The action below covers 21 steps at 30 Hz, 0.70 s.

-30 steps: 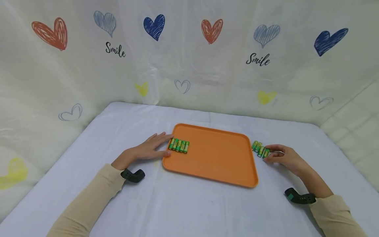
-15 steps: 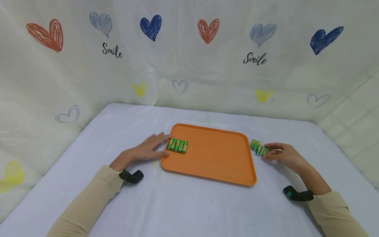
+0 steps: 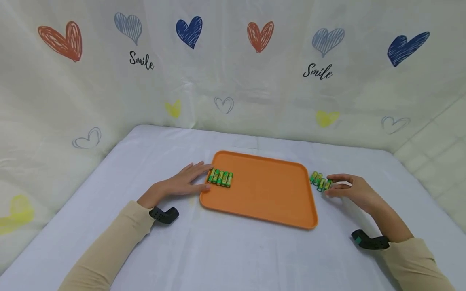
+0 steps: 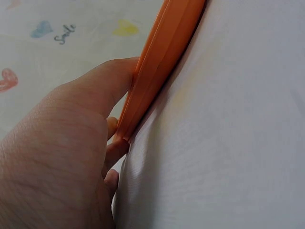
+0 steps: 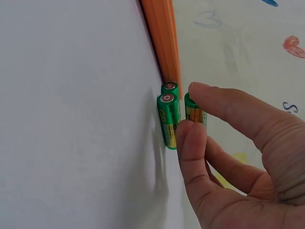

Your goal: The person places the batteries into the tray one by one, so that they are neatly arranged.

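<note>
Several green-and-yellow AA-size batteries (image 3: 220,177) lie side by side in a row at the left end of the orange tray (image 3: 262,190). My left hand (image 3: 183,180) rests at the tray's left rim, fingers spread and straight; in the left wrist view its thumb (image 4: 116,78) touches the rim. To the right of the tray, my right hand (image 3: 351,192) pinches one battery (image 5: 194,110) between thumb and fingers. Just left of it, more batteries (image 3: 316,178) lie on the cloth near the tray's right edge; two show in the right wrist view with their ends facing the camera.
A white cloth (image 3: 236,258) covers the table. Behind it hangs a pale curtain (image 3: 233,68) printed with hearts and the word Smile. Black bands with camera mounts (image 3: 164,215) sit on both wrists.
My right hand stays around the end battery and has shifted only a little up and right. The left hand keeps its place at the tray rim. The head view sways slightly.
</note>
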Available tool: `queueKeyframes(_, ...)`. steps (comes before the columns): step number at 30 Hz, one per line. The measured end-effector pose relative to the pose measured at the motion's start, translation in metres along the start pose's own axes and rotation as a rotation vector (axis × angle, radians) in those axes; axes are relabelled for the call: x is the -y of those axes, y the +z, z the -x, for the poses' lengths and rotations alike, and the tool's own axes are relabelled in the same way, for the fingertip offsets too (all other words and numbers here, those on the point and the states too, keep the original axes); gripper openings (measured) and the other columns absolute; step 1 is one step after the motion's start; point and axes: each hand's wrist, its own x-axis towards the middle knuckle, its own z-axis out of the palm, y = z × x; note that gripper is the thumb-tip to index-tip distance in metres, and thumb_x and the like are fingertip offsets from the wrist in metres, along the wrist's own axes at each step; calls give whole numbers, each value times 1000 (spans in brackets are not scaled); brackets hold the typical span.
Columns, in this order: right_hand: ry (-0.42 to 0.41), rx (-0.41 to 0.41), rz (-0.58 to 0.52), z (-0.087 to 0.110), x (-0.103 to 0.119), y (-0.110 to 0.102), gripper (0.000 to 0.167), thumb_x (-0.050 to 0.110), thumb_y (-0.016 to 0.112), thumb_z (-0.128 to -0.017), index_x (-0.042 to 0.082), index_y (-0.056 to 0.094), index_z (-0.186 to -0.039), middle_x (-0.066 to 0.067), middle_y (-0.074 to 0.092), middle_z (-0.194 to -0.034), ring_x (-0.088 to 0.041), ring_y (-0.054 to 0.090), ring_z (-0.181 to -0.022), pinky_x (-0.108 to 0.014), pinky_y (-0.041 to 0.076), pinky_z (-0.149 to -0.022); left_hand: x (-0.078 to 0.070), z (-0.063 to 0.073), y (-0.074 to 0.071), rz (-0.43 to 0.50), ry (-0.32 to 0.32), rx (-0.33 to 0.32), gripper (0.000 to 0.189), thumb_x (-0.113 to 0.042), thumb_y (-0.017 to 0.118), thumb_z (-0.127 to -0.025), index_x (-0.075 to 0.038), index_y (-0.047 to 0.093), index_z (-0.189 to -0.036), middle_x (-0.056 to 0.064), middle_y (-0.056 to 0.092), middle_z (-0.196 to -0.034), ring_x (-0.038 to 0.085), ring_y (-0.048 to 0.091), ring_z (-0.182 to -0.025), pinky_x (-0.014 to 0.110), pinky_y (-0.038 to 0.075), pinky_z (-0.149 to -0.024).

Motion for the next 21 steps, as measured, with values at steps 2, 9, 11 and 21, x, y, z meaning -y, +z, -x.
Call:
queueKeyframes(2, -5, -2, -1, 2, 4, 0, 71, 25, 76, -87, -6, 43, -141, 4, 67, -95, -2, 63, -84, -16, 48, -75, 0, -1, 0, -6, 2, -2, 79, -57, 57, -92, -26, 24, -156, -2, 21, -162, 17, 4, -151, 43, -3, -121)
queueKeyframes(9, -27, -5, 17, 4, 19, 6, 72, 29, 76, -86, -3, 44, -141, -2, 65, -106, -2, 62, -88, -11, 45, -77, 0, -1, -1, -10, 2, 1, 78, -55, 58, -93, -25, 23, -156, -1, 21, -162, 19, 3, -151, 43, -3, -121)
queueKeyframes(11, -36, 1, 10, 3, 22, 8, 72, 29, 76, -86, -3, 44, -141, -3, 64, -106, -3, 62, -88, -12, 45, -78, 0, -1, -1, -10, 5, 0, 78, -55, 57, -93, -25, 23, -156, -1, 21, -162, 19, 4, -151, 43, -3, -121)
queueKeyframes(21, -89, 53, -78, 0, 34, 20, 68, 22, 76, -86, -6, 44, -140, -3, 67, -96, -8, 65, -86, -14, 48, -79, 0, -1, 0, -1, 13, 7, 79, -56, 57, -93, -23, 24, -156, 0, 21, -162, 20, 3, -151, 44, -3, -121)
